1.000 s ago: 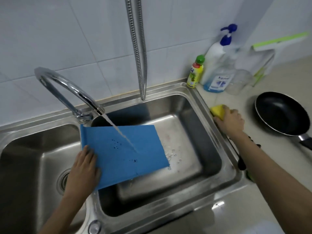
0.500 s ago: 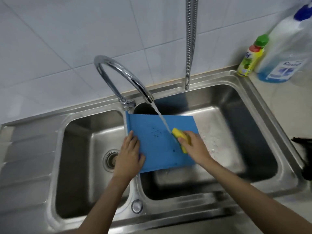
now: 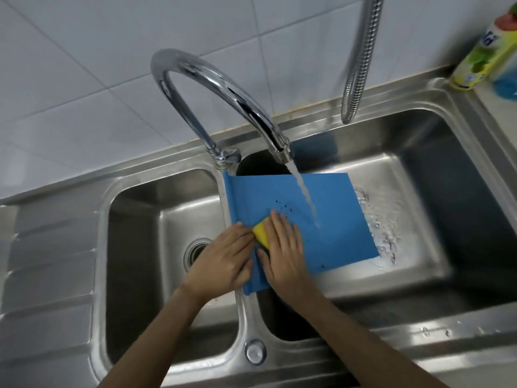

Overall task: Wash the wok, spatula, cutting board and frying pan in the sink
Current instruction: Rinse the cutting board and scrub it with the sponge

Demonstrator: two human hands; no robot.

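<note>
A blue cutting board (image 3: 330, 228) lies tilted in the right basin, its left edge on the divider between the two basins. Dark specks dot its upper middle. My left hand (image 3: 223, 261) lies over the board's lower left edge and presses it down. My right hand (image 3: 285, 253) holds a yellow sponge (image 3: 261, 229) against the board, right beside my left fingertips. Water (image 3: 305, 197) runs from the faucet (image 3: 223, 88) onto the board and splashes off its right edge. No wok, spatula or frying pan is in view.
The steel double sink (image 3: 419, 329) fills the view, with a drain (image 3: 195, 249) in the left basin and a ribbed drainboard (image 3: 47, 247) at far left. A metal hose (image 3: 358, 65) hangs over the back rim. A green-labelled bottle (image 3: 486, 57) stands at the back right corner.
My right hand brought the sponge from the counter onto the board and has slid it left to my left hand. The view swung left, so the frying pan dropped out of sight.
</note>
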